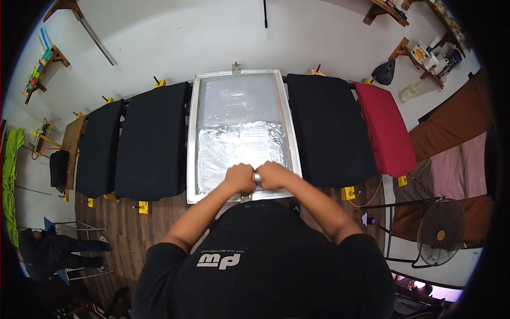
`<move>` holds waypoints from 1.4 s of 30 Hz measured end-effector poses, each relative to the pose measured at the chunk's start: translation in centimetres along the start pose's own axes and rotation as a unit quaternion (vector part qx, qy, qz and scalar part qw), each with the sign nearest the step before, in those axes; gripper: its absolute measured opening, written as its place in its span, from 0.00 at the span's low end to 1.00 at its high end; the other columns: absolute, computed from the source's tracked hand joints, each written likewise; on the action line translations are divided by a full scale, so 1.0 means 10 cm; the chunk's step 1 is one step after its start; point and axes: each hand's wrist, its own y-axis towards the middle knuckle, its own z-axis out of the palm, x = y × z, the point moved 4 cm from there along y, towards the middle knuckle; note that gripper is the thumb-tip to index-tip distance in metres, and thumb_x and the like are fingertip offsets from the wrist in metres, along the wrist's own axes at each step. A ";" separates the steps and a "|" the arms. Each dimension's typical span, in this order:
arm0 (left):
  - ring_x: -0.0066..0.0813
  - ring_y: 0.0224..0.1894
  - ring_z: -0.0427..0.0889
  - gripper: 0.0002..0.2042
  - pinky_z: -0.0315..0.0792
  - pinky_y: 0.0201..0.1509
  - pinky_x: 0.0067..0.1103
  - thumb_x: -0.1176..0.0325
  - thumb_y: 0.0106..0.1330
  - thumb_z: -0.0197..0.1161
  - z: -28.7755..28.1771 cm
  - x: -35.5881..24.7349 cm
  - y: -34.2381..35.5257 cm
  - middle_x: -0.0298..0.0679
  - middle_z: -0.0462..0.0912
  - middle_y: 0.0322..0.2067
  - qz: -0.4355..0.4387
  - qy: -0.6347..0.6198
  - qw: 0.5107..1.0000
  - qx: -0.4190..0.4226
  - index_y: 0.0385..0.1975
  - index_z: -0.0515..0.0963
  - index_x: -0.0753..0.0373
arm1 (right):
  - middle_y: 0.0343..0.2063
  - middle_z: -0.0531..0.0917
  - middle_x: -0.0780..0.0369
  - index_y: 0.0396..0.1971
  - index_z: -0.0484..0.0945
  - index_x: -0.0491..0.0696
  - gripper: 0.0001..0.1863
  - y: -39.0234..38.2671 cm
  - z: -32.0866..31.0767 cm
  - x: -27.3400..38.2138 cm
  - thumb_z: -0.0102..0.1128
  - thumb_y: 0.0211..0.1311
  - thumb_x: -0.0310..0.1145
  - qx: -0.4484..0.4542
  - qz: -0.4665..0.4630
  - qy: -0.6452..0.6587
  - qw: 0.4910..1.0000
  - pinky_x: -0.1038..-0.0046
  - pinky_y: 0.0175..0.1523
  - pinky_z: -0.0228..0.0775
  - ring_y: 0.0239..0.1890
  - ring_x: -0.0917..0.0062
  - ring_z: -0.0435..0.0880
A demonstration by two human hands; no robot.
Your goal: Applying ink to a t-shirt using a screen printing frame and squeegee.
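In front of my chest, my left hand and my right hand are closed side by side on a squeegee. Only a short silver piece of its handle shows between the fists; the blade is hidden. Both hands are over the near end of a screen printing frame with silver metal rails. Its mesh looks grey and hazy in the far half. White, streaky, shiny smears cover the near half. Whatever lies under the screen cannot be made out.
Black-covered boards flank the screen, with another black board and a red one rightward. Yellow clamps hold their ends. A floor fan stands at right. Another person is at lower left. Wall shelves hold supplies.
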 end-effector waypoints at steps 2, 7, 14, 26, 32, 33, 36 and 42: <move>0.51 0.41 0.88 0.11 0.82 0.48 0.38 0.64 0.53 0.64 -0.17 0.08 0.16 0.53 0.87 0.36 -0.026 -0.005 1.000 0.006 0.32 0.87 0.62 | 0.27 0.85 0.47 0.26 0.85 0.44 0.10 0.18 -0.16 -0.08 0.63 0.41 0.30 -0.017 -0.025 -0.002 1.000 0.55 0.43 0.79 0.34 0.51 0.86; 0.48 0.39 0.88 0.11 0.83 0.44 0.37 0.64 0.51 0.66 -0.21 0.31 0.61 0.49 0.88 0.35 -0.011 0.020 0.993 -0.117 0.31 0.86 0.62 | 0.32 0.87 0.48 0.29 0.86 0.44 0.12 0.46 -0.33 -0.16 0.67 0.41 0.31 -0.119 0.030 -0.032 0.992 0.57 0.46 0.81 0.37 0.53 0.88; 0.50 0.35 0.88 0.11 0.82 0.43 0.38 0.63 0.47 0.65 -0.04 0.24 0.42 0.51 0.87 0.31 0.024 0.060 0.997 -0.053 0.30 0.88 0.57 | 0.31 0.87 0.48 0.28 0.87 0.45 0.12 0.27 -0.15 -0.10 0.67 0.40 0.32 -0.086 0.039 -0.036 0.995 0.58 0.47 0.81 0.36 0.53 0.87; 0.48 0.38 0.80 0.12 0.78 0.40 0.38 0.69 0.44 0.69 0.51 -0.08 -0.60 0.45 0.77 0.33 0.118 0.020 0.974 -0.194 0.31 0.79 0.64 | 0.38 0.81 0.56 0.37 0.78 0.44 0.15 -0.59 0.52 0.41 0.66 0.47 0.30 -0.181 0.005 -0.016 0.983 0.60 0.45 0.79 0.44 0.60 0.81; 0.46 0.39 0.78 0.20 0.74 0.41 0.37 0.65 0.43 0.73 0.55 -0.12 -0.81 0.45 0.75 0.34 0.141 0.009 0.961 -0.237 0.37 0.78 0.67 | 0.50 0.78 0.53 0.50 0.75 0.41 0.29 -0.79 0.62 0.49 0.72 0.46 0.34 -0.163 -0.004 0.029 0.986 0.61 0.58 0.74 0.58 0.57 0.75; 0.47 0.42 0.79 0.25 0.74 0.44 0.37 0.62 0.44 0.74 0.51 -0.12 -0.84 0.47 0.77 0.36 0.141 0.013 0.965 -0.219 0.42 0.78 0.68 | 0.50 0.78 0.53 0.50 0.75 0.41 0.29 -0.82 0.63 0.47 0.72 0.46 0.34 -0.162 -0.004 0.028 0.986 0.61 0.58 0.74 0.58 0.57 0.75; 0.50 0.46 0.80 0.33 0.74 0.49 0.38 0.55 0.46 0.77 0.29 -0.06 -0.95 0.51 0.79 0.42 0.154 -0.055 0.963 -0.214 0.50 0.77 0.70 | 0.58 0.76 0.51 0.60 0.72 0.40 0.38 -0.96 0.58 0.43 0.75 0.49 0.38 -0.205 -0.047 -0.002 0.978 0.60 0.69 0.65 0.66 0.54 0.70; 0.54 0.49 0.80 0.28 0.73 0.55 0.38 0.51 0.63 0.71 0.11 0.99 -1.22 0.54 0.81 0.46 -0.072 -0.142 0.891 -0.426 0.51 0.77 0.70 | 0.56 0.78 0.50 0.54 0.75 0.41 0.29 -1.42 0.47 -0.09 0.72 0.58 0.41 -0.406 0.074 0.144 0.899 0.58 0.66 0.65 0.60 0.54 0.73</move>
